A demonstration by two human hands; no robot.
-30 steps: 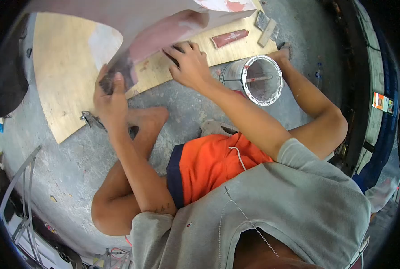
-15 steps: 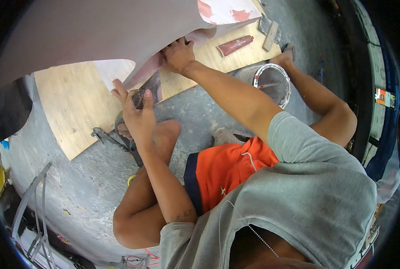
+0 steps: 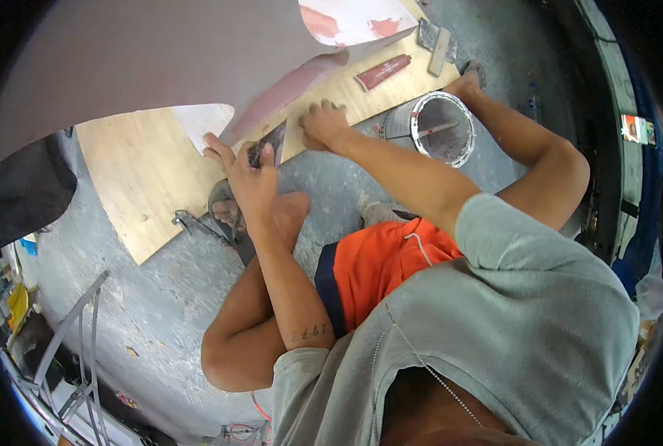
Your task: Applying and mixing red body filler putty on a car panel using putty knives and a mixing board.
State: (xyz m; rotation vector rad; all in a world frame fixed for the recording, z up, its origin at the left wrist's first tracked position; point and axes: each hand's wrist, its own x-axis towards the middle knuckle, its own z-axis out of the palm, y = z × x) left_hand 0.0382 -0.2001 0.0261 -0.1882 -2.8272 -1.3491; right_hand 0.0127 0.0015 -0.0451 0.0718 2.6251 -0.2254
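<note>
My left hand grips a dark, flat plate with a darker lump at the fingers, under the edge of a large curved grey panel. Its index and other fingertips reach toward a white patch on the panel. Palm down, my right hand is at the plywood board, just right of the plate, with its fingers bent and slightly apart. Nothing shows in it, though its underside is hidden. A pinkish smooth strip runs along the panel's lower side.
A dark red tube lies on the board. Beyond it are a grey plate and a light spreader. An open paint-smeared bucket holds a stick, near my right leg. A metal stand is at lower left.
My right hand has come away from the panel's underside, back onto the board side. The left hand still holds the plate. The view has shifted slightly.
</note>
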